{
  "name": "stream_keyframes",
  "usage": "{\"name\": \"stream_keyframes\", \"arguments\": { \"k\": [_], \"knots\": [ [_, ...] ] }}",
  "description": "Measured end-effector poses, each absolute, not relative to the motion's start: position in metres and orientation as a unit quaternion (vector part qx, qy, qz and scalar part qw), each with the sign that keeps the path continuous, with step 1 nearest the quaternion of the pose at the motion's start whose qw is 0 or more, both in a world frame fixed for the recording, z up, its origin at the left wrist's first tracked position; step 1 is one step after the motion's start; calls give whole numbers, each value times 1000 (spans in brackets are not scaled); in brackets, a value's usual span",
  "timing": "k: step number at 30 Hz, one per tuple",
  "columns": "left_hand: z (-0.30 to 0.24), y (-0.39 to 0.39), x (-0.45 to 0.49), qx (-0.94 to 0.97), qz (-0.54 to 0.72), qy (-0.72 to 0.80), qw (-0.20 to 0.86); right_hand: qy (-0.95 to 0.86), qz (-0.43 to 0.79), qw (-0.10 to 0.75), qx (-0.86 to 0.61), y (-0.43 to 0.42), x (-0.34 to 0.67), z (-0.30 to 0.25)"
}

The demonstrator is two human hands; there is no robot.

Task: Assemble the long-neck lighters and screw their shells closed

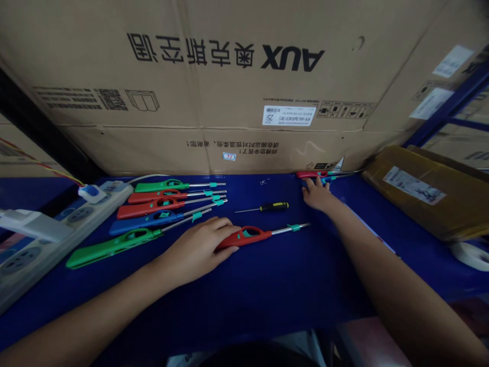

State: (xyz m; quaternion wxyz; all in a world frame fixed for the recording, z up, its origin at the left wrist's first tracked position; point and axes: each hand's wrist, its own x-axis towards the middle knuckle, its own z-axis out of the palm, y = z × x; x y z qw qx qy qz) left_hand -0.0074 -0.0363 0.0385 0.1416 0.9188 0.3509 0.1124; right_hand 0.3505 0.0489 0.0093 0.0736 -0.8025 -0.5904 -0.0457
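My left hand (208, 245) is wrapped round the handle of a red long-necked lighter (263, 234), whose metal tube points right and has green tape on it. At the back right, my right hand (319, 194) has its fingers closed over a blue lighter (326, 180), mostly hidden under them. Just behind that one lies another red lighter (305, 174). A small screwdriver (274, 206) with a black and yellow handle rests between my hands. Several more lighters lie in a row on the left, among them a green one (114, 247) and a blue one (143, 223).
A large cardboard box (229, 102) stands like a wall behind the blue surface (267, 295). White power strips (80, 216) with plugs line the left side. On the right are a brown taped package (405, 193) and a white roll (471, 255).
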Motion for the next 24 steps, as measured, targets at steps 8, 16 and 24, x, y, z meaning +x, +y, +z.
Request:
{"name": "stream_keyframes", "arguments": {
  "k": [8,16,24],
  "knots": [
    [39,-37,-7,918,115,351,142,-565,-54,69,-821,48,353,17],
    [35,-34,-7,917,126,352,141,-613,-29,79,-786,42,346,16],
    [41,-30,-10,918,127,361,106,-715,13,169,-678,29,329,37]
  ]
}}
